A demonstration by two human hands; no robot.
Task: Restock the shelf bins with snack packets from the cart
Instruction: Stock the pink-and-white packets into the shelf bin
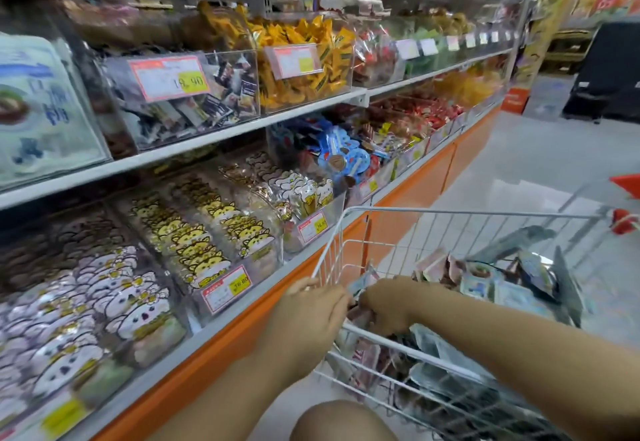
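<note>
The white wire cart [460, 213] stands on the shiny grey floor [519, 163], just beside the shelf. Inside it lies a messy pile of snack packets [485, 288]. They are flat and shiny. Most are pale blue and some are pink. A few have little round pictures on them, but the pictures are too blurry to read.

Both hands are at the near corner of the cart. The left hand [308, 316] is at the cart's corner wire. Its fingers are curled, and its grip pinches the edge of one pale blue snack packet [361, 282] that sticks up between the two hands. The right hand [384, 305] reaches over the rim and down into the pile. Its fingers are bent among the packets, and I cannot tell what its grip holds because the fingertips are hidden.

The clear plastic shelf bins [268, 257] sit in rows on the white shelf to the left. One low bin is full of packets with yellow cat faces [201, 246]. The bin next to it holds white and pink animal packets [114, 298]. Higher up there is a bin of yellow wrappers [304, 60]. Red and yellow price tags [227, 288] hang on the bin fronts. The bottom of the shelf is an orange panel [398, 198].
</note>
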